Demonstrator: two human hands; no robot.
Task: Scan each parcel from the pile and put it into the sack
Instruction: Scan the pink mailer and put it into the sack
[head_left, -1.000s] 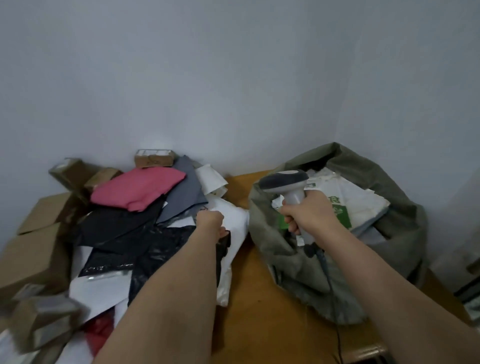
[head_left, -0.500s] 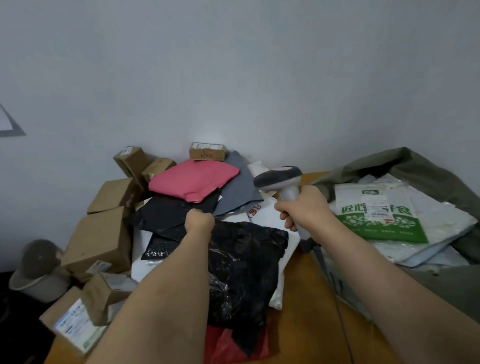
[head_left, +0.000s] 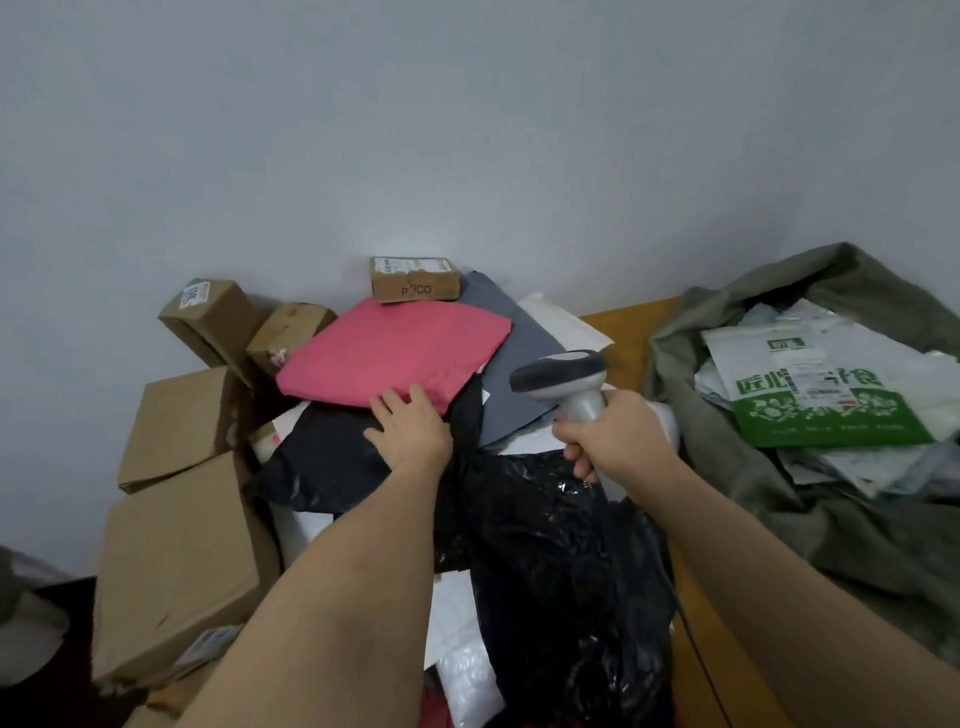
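Observation:
A pile of parcels covers the table's left half. On top lies a pink parcel (head_left: 389, 353), with black bags (head_left: 550, 551) and a grey mailer (head_left: 514, 374) below it. My left hand (head_left: 410, 431) reaches over the black bags with straight fingers, its fingertips touching the pink parcel's near edge. My right hand (head_left: 613, 436) grips the handle of a grey barcode scanner (head_left: 563, 376), whose head points left over the pile. The olive sack (head_left: 727, 499) stands open at the right, with a green-and-white parcel (head_left: 821, 405) lying on top inside.
Brown cardboard boxes (head_left: 182, 551) stack along the left edge, and a small box (head_left: 415, 280) sits against the wall behind the pink parcel. The scanner's cable (head_left: 696, 649) trails down over the bare wooden tabletop (head_left: 717, 675) between pile and sack.
My left hand has let go of the black bag, opened, and moved forward onto the pink parcel. The view has swung left and down. The scanner stays in my right hand.

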